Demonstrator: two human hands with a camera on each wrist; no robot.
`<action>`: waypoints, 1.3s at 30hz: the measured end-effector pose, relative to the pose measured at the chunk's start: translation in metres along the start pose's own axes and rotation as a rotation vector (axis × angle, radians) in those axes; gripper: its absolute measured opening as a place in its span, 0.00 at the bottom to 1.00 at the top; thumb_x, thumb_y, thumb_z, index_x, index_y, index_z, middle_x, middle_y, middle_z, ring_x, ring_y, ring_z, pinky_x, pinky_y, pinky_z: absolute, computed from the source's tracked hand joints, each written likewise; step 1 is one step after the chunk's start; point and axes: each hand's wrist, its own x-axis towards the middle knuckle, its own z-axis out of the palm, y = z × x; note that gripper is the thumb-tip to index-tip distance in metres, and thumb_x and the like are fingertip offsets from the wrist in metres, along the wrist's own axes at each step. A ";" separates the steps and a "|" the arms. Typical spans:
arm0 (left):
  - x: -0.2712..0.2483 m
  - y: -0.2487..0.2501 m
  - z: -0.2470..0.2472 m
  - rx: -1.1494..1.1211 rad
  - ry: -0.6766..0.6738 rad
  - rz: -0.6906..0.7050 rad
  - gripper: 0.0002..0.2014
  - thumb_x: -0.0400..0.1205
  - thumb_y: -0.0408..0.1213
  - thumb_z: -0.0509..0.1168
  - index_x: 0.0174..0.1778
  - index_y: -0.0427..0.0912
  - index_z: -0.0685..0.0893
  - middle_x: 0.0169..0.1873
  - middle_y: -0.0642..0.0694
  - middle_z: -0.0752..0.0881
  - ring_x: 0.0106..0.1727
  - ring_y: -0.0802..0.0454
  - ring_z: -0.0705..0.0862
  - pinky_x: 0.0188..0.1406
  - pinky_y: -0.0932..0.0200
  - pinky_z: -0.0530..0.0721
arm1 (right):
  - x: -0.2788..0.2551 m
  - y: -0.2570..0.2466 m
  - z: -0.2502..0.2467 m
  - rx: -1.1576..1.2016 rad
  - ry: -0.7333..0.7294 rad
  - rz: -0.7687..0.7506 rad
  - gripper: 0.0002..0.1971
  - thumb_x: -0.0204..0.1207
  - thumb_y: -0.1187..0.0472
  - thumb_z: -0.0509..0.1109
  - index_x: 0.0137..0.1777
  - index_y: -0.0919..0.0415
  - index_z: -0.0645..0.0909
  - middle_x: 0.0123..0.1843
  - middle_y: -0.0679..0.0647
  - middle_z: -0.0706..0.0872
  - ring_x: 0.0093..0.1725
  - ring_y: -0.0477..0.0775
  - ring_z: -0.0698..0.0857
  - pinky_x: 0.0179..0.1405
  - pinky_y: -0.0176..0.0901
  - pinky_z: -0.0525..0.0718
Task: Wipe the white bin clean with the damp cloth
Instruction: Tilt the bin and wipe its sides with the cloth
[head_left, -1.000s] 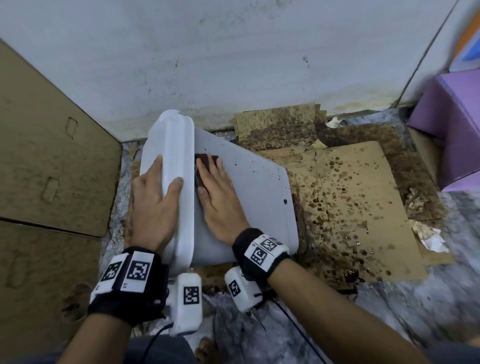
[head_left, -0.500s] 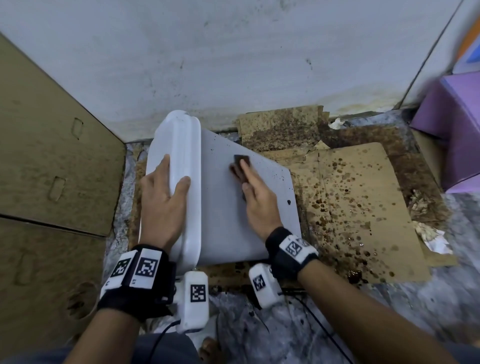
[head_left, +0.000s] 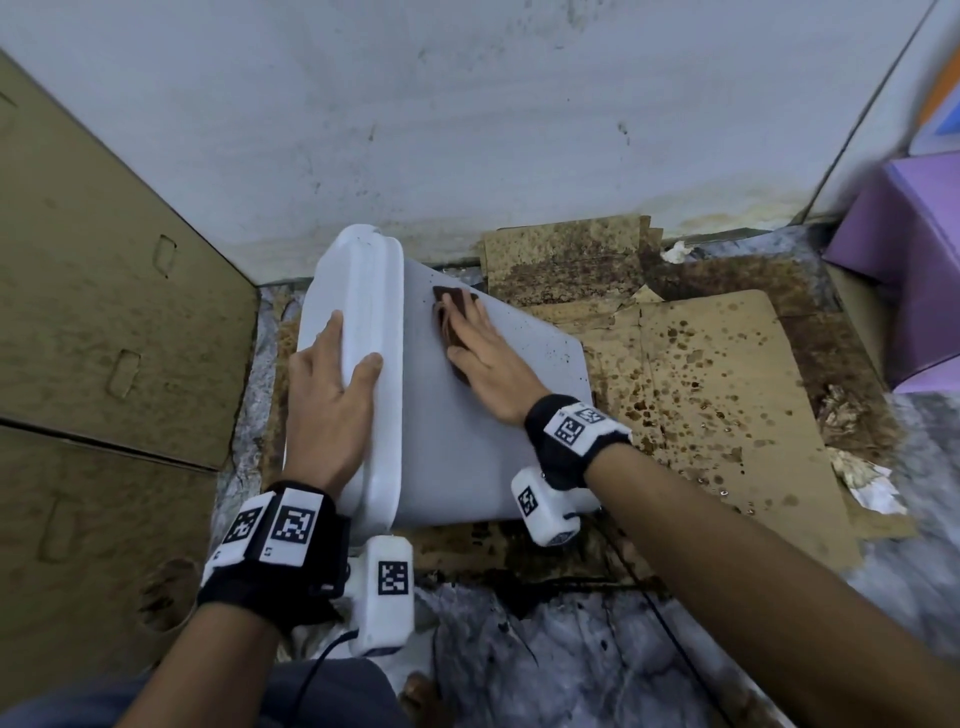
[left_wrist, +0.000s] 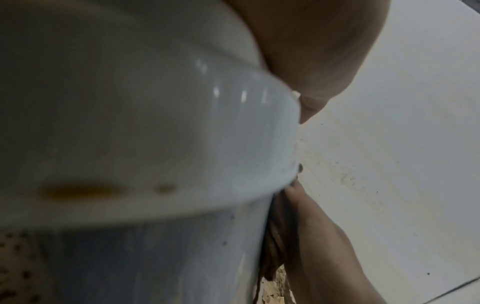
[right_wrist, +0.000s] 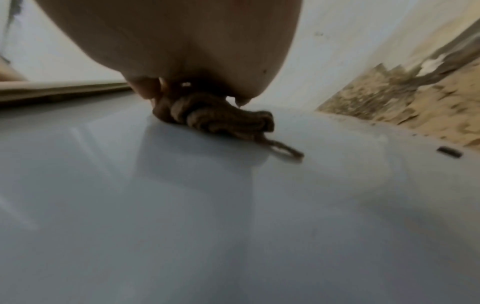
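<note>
The white bin (head_left: 467, 441) lies on its side on the floor, its rim (head_left: 363, 291) to the left. My left hand (head_left: 332, 384) rests on that rim with straight fingers, the thumb on top; the left wrist view shows the rim (left_wrist: 155, 123) close up. My right hand (head_left: 483, 353) lies flat on the bin's upturned side and presses the brown damp cloth (head_left: 449, 312) near the far edge. In the right wrist view the bunched cloth (right_wrist: 215, 117) sits under the fingers on the wet, shiny wall (right_wrist: 233, 205). Dark specks (head_left: 550, 353) dot the wall to the right of the hand.
A white wall (head_left: 467, 130) stands close behind the bin. Stained, spattered cardboard (head_left: 717, 395) covers the floor to the right. Brown cardboard panels (head_left: 104, 312) stand at the left. A purple box (head_left: 904, 270) sits far right, with paper scraps (head_left: 862, 483) nearby.
The right hand slid the cloth away from the rim to the right, then back partway towards it and up to the far edge. The left hand stayed on the rim.
</note>
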 end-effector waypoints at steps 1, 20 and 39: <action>0.000 0.000 -0.001 -0.001 -0.008 -0.006 0.29 0.87 0.48 0.57 0.85 0.57 0.58 0.77 0.43 0.62 0.77 0.43 0.68 0.73 0.51 0.63 | 0.000 0.001 -0.005 0.035 -0.003 0.026 0.28 0.87 0.59 0.51 0.84 0.49 0.46 0.86 0.48 0.41 0.84 0.48 0.38 0.83 0.51 0.43; 0.011 0.004 0.005 0.055 0.052 -0.027 0.30 0.85 0.53 0.60 0.84 0.61 0.59 0.63 0.47 0.64 0.71 0.39 0.71 0.72 0.47 0.67 | 0.021 0.026 -0.002 -0.060 0.122 0.091 0.27 0.88 0.52 0.47 0.84 0.49 0.41 0.86 0.49 0.39 0.84 0.51 0.36 0.83 0.59 0.44; 0.020 -0.008 0.001 -0.035 0.059 -0.065 0.28 0.84 0.51 0.60 0.81 0.62 0.63 0.70 0.43 0.64 0.71 0.40 0.71 0.70 0.51 0.68 | 0.029 0.051 0.009 -0.073 0.225 0.191 0.26 0.88 0.54 0.47 0.84 0.49 0.45 0.86 0.51 0.41 0.84 0.53 0.38 0.82 0.62 0.43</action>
